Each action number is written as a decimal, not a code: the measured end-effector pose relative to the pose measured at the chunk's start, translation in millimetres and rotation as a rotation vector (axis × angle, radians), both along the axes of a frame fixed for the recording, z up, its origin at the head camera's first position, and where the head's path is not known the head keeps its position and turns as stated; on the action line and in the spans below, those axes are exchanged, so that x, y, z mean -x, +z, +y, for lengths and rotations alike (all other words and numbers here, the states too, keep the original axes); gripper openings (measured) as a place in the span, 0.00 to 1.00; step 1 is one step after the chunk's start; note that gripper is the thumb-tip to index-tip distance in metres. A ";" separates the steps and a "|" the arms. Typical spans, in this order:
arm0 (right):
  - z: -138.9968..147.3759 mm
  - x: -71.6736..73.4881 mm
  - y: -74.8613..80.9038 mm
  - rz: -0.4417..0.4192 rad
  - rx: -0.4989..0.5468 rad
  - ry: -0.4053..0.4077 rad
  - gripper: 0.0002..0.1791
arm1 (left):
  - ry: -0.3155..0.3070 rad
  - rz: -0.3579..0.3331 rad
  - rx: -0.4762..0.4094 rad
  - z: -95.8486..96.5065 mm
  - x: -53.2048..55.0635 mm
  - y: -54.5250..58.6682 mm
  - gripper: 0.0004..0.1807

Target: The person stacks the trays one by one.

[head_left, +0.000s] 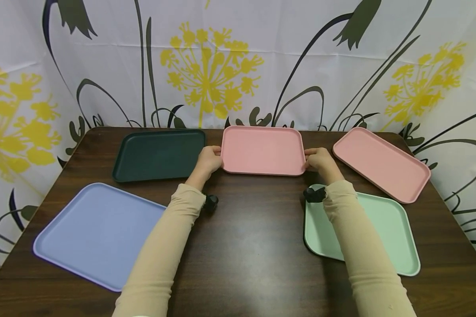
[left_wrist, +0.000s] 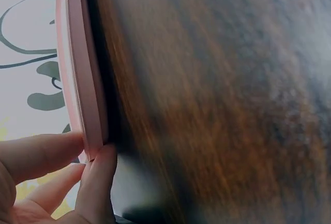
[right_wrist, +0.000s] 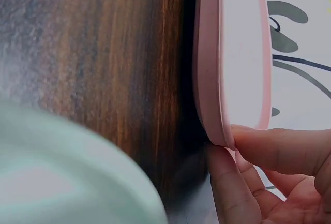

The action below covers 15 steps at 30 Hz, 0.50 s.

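Note:
At the back middle of the table is a pink rectangular tray (head_left: 263, 150), its long side parallel to the back edge. My left hand (head_left: 209, 159) pinches its left end near the front corner. On the opposite end, my right hand (head_left: 320, 162) pinches the right side the same way. In the left wrist view, the thumb and a finger (left_wrist: 98, 172) close on the tray's rim (left_wrist: 89, 89). The right wrist view has the thumb on the rim and a finger (right_wrist: 230, 182) under the tray's corner (right_wrist: 212, 94), with dark shadow beneath the edge.
A dark green tray (head_left: 160, 155) lies back left, a blue tray (head_left: 99, 235) front left. A second pink tray (head_left: 382, 164) sits angled at the back right. Beneath my right forearm is a mint green tray (head_left: 384, 233). A patterned curtain (head_left: 238, 66) hangs behind the wooden table (head_left: 250, 246).

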State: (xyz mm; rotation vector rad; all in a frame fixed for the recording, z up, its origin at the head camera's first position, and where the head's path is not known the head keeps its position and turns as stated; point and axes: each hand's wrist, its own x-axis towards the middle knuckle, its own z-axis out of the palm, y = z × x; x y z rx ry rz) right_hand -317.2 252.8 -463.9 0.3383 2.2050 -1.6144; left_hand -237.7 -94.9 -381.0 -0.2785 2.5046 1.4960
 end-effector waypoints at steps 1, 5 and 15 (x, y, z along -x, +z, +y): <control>-1.2 -2.0 0.1 0.007 -0.008 -0.005 0.39 | -0.001 -0.004 -0.004 0.0 -0.3 0.5 0.36; -23.2 -35.3 44.5 -0.002 -0.063 -0.002 0.39 | -0.006 -0.027 -0.050 -0.6 -0.5 1.8 0.36; -49.3 -68.3 94.3 -0.021 -0.144 0.013 0.37 | -0.014 -0.091 -0.126 -5.1 -1.7 5.8 0.37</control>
